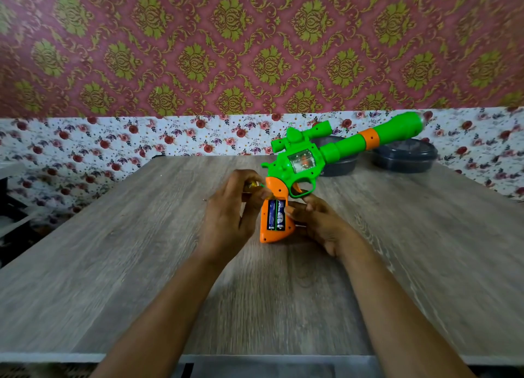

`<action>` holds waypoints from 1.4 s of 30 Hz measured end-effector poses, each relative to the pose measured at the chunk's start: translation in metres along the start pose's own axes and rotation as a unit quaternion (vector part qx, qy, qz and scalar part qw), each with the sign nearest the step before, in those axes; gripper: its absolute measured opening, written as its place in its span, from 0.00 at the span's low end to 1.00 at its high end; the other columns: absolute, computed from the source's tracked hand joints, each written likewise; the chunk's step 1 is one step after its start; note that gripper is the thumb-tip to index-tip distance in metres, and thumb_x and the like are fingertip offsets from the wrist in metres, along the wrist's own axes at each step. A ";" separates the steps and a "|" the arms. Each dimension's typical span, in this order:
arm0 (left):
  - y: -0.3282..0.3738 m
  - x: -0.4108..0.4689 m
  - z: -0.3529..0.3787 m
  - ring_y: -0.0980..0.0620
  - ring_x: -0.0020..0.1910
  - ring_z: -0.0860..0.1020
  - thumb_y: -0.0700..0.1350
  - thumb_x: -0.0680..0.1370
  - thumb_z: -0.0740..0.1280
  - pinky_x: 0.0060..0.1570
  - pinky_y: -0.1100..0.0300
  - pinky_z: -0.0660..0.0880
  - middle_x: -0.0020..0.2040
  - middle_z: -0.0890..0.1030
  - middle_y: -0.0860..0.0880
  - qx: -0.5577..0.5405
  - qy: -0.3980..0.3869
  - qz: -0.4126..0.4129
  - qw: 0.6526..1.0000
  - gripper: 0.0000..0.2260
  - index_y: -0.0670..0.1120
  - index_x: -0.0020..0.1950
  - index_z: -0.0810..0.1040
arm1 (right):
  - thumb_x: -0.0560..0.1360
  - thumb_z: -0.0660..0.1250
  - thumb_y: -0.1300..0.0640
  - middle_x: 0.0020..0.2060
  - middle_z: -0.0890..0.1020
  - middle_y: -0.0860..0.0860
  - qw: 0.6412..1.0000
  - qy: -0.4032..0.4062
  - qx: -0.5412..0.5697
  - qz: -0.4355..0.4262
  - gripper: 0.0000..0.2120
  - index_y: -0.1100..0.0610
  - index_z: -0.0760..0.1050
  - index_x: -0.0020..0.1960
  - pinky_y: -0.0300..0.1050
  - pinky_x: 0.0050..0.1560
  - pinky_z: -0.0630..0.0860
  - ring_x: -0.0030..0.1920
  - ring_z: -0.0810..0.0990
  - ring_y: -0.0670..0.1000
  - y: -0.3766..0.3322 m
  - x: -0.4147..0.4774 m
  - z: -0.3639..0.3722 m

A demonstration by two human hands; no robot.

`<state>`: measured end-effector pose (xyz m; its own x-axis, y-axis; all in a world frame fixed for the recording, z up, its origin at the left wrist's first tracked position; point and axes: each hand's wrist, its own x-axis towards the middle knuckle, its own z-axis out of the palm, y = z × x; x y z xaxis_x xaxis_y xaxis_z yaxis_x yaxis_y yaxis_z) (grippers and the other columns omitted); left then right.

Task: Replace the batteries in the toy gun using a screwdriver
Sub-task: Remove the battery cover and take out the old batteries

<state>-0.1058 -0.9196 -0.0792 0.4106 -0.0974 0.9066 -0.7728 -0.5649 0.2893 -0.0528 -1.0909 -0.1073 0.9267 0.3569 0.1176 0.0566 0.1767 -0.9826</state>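
**Toy gun held over the worktop, battery bay open**

The left hand [230, 216] is raised above the wood-grain worktop [113, 264], just left of the gun's grip. Its fingers [249, 179] are curled closed around a small yellowish object [253, 184], only a sliver of which shows, so what it is cannot be told. The fingertips reach the upper rear edge of the orange grip.

Next comes the toy gun [334, 147], held up off the worktop with its butt low and its long green barrel slanting up and away to the right. An orange band rings the barrel, a green scope sits on top, and a clear window shows in the body. The orange grip [276, 221] faces the camera with its compartment uncovered, and two dark batteries [276, 215] sit side by side inside it, running lengthwise.

The right hand [314, 221] clasps the grip from the right side, fingers wrapped behind it just below the trigger guard.

Further right, at the back of the worktop, two dark round lidded containers [404, 156] stand behind the barrel.
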 end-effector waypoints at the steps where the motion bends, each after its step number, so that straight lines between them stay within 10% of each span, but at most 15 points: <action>1: 0.001 0.001 0.000 0.56 0.43 0.78 0.48 0.78 0.61 0.41 0.69 0.76 0.44 0.78 0.52 0.000 -0.005 0.005 1.000 0.06 0.49 0.53 0.69 | 0.74 0.64 0.63 0.44 0.84 0.48 1.000 0.001 0.002 0.001 0.16 0.55 0.72 0.61 0.55 0.51 0.78 0.47 0.81 0.52 0.000 0.000 -0.001; 10: 0.008 0.000 0.001 0.59 0.51 0.79 0.47 0.78 0.61 0.47 0.68 0.77 0.53 0.78 0.57 -0.018 -0.060 0.034 0.997 0.11 0.50 0.60 0.68 | 0.65 0.68 0.56 0.55 0.80 0.59 1.000 0.012 0.003 0.011 0.28 0.59 0.70 0.65 0.60 0.59 0.74 0.57 0.79 0.60 0.003 0.000 -0.002; 33: 0.004 -0.001 -0.003 0.56 0.40 0.77 0.49 0.76 0.64 0.36 0.74 0.71 0.38 0.76 0.54 0.025 0.011 0.002 1.000 0.09 0.50 0.53 0.69 | 0.76 0.60 0.65 0.50 0.80 0.57 1.000 0.023 0.001 0.005 0.14 0.62 0.71 0.62 0.56 0.54 0.76 0.48 0.80 0.55 0.002 0.002 -0.002; 42: 0.011 -0.005 0.003 0.51 0.32 0.79 0.66 0.74 0.58 0.27 0.50 0.77 0.37 0.80 0.46 0.030 -0.084 0.015 0.996 0.19 0.51 0.47 0.66 | 0.70 0.65 0.62 0.47 0.81 0.58 1.000 0.019 0.000 0.002 0.19 0.64 0.73 0.60 0.50 0.45 0.81 0.44 0.82 0.53 0.003 0.002 -0.001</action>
<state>-0.1151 -0.9279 -0.0819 0.4671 -0.2484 0.8486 -0.7573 -0.6078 0.2390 -0.0502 -1.0906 -0.1097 0.9406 0.3222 0.1073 0.0522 0.1749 -0.9832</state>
